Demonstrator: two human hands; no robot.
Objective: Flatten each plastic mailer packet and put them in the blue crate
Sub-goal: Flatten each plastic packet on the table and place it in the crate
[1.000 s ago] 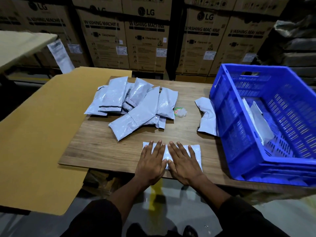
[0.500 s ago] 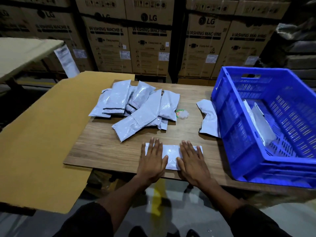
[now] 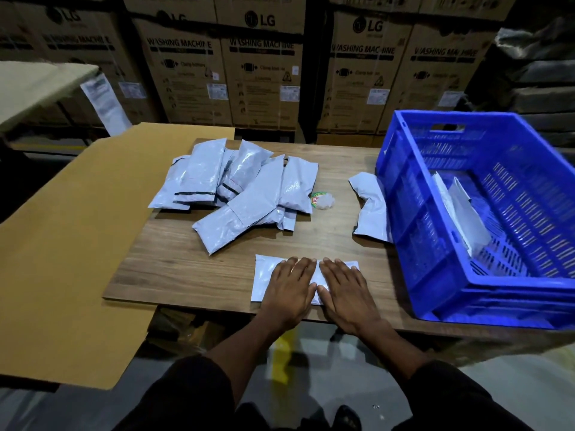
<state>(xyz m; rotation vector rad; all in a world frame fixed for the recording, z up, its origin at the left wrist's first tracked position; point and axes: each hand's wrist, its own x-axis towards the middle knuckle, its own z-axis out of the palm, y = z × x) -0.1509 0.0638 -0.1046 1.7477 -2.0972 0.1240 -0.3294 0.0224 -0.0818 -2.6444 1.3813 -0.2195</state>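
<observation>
Both hands, left point(image 3: 289, 287) and right point(image 3: 345, 290), press flat on a mailer point(image 3: 264, 275) at the table point(image 3: 186, 275) front edge (bare wood left of it), crate point(image 3: 435, 275) just right.

Both hands back together at the middle of the mailer packet point(image 3: 264, 276): left hand point(image 3: 287, 289) and right hand point(image 3: 348, 290) were spread apart 0.5 s ago, now thumbs nearly touching, fingers flat; packet looks a bit flatter, tho hard to tell w/ blur
</observation>
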